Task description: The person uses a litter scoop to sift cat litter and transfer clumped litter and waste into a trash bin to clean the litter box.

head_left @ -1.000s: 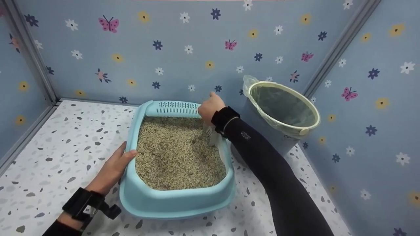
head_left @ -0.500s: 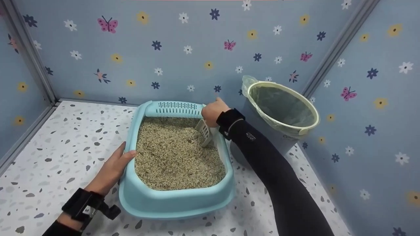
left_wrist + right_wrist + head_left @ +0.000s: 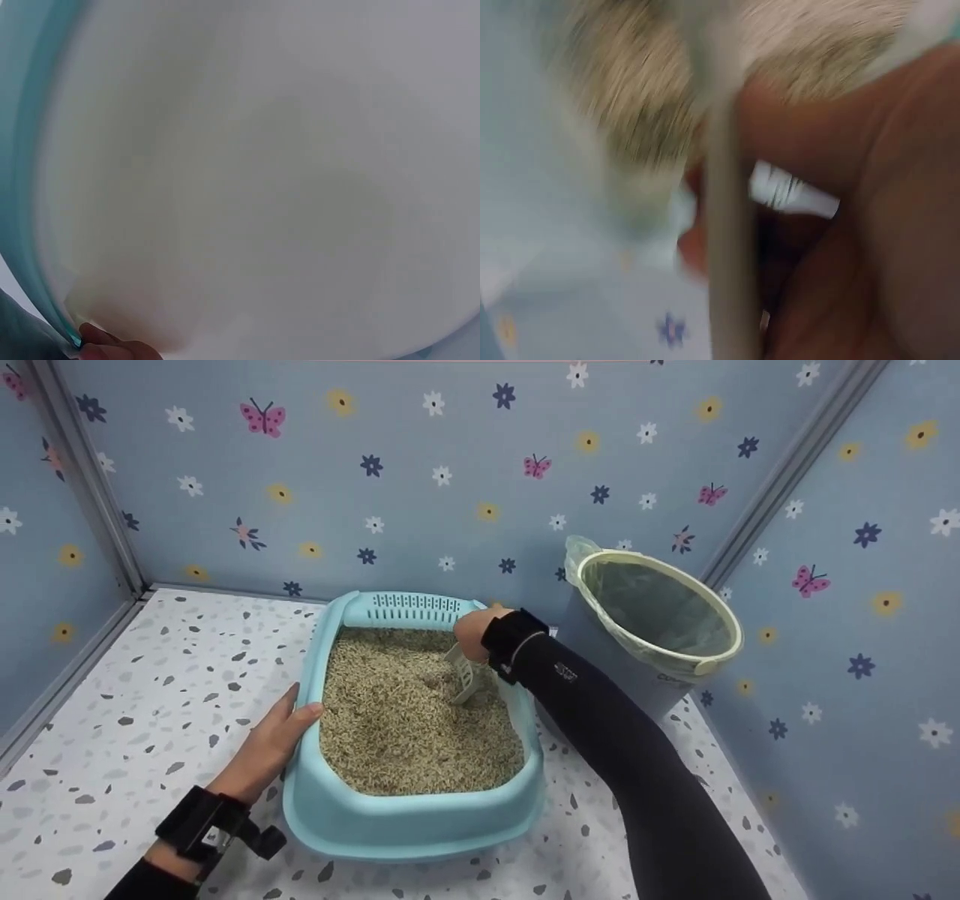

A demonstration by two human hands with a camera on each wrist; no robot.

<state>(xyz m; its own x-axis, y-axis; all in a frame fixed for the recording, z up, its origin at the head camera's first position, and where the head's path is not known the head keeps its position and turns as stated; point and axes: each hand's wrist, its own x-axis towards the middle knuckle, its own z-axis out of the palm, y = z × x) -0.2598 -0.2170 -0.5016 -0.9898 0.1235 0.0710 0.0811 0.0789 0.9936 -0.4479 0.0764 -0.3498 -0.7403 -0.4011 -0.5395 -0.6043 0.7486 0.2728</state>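
A light-blue litter box (image 3: 412,823) stands on the speckled surface, filled with tan granular litter (image 3: 397,720). My left hand (image 3: 266,742) holds its left wall, thumb over the rim; in the left wrist view, fingertips (image 3: 116,349) show at the bottom edge beside a broad pale surface. Near the far right corner, my right hand (image 3: 474,634) grips a pale slotted litter scoop (image 3: 466,676). The scoop's blade tilts down, its lower edge against the litter. In the blurred right wrist view, the scoop's handle (image 3: 731,270) runs between thumb and fingers.
A grey bin (image 3: 641,686) with a cream rim and a translucent liner stands just right of the box, partly behind the right forearm. Flower-patterned panels (image 3: 420,510) enclose the back and sides. Speckled surface (image 3: 180,682) extends left of the box.
The scoop has shifted from beside the box's right wall leftward over the litter, its slotted blade coming into view. My right hand moved slightly and turned. The left hand keeps its hold on the rim.
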